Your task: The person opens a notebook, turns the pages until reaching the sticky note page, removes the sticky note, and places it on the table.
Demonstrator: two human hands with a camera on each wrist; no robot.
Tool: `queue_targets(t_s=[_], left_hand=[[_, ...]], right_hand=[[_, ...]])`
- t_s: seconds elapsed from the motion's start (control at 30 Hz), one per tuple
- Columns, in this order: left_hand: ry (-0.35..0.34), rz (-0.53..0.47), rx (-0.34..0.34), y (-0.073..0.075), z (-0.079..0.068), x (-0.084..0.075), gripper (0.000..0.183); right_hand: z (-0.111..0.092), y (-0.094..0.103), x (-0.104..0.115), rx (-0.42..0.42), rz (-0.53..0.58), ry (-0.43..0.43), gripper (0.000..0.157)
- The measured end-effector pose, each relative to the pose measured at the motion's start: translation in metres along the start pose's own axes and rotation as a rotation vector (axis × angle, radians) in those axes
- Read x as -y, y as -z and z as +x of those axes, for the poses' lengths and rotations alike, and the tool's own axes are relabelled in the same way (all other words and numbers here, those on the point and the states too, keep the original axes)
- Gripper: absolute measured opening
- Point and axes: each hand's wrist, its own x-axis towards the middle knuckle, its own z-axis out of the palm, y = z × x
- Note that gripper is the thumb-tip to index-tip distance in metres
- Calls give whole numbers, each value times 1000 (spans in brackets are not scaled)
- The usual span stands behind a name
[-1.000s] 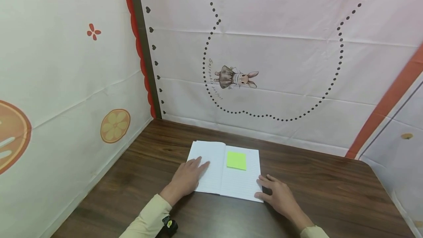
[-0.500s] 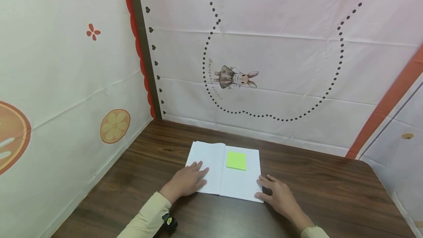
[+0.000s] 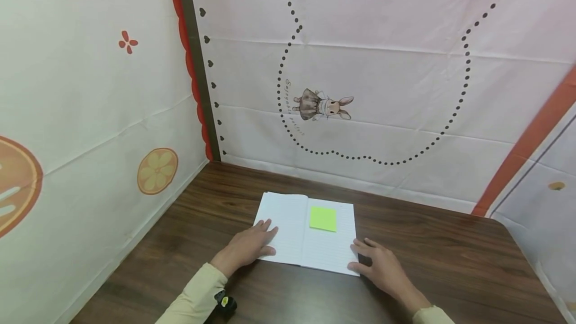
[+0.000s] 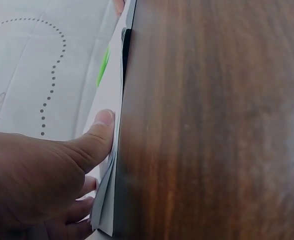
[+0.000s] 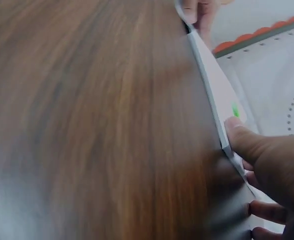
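Note:
An open notebook (image 3: 288, 211) with white lined pages lies flat on the brown table. On the upper part of its right page sits a bright green square sticky note pad (image 3: 322, 219). My left hand (image 3: 245, 248) rests on the lower left of the left page, fingers spread and thumb touching the paper; in the left wrist view several page edges (image 4: 107, 200) fan slightly apart beside it. At the notebook's lower right edge, my right hand (image 3: 382, 266) rests with its thumb (image 5: 237, 131) on the page corner. Its other fingers lie along the right edge and the table.
The dark wood-grain table (image 3: 450, 254) extends on both sides of the notebook. White printed cloths hang behind it (image 3: 382, 89) and at the left (image 3: 90, 114). A small black device (image 3: 226, 306) is strapped at the left sleeve (image 3: 198, 291).
My left hand has drawn back across the left page, down and toward its left edge. My right hand, the notebook and the sticky note pad stay practically where they were.

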Motion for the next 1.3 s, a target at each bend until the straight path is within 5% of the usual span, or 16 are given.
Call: queue_targets(t_s=[0.13, 0.27, 0.47, 0.63, 0.83, 1.3], left_hand=[[8, -15, -3, -1, -1, 2, 62], [3, -24, -10, -2, -2, 1, 62], [-3, -27, -10, -3, -3, 2, 62], [0, -42, -10, -5, -3, 5, 62], [1, -67, -13, -7, -3, 4, 62], [35, -87, -22, -8, -7, 5, 64]], right_hand=[[4, 8, 1, 49, -107, 87, 55], [14, 26, 3, 92, -263, 288, 48], [43, 53, 18, 33, -405, 516, 40], [68, 54, 36, 24, -375, 465, 49], [91, 28, 45, 53, -278, 453, 53], [106, -7, 40, 32, -250, 437, 39]])
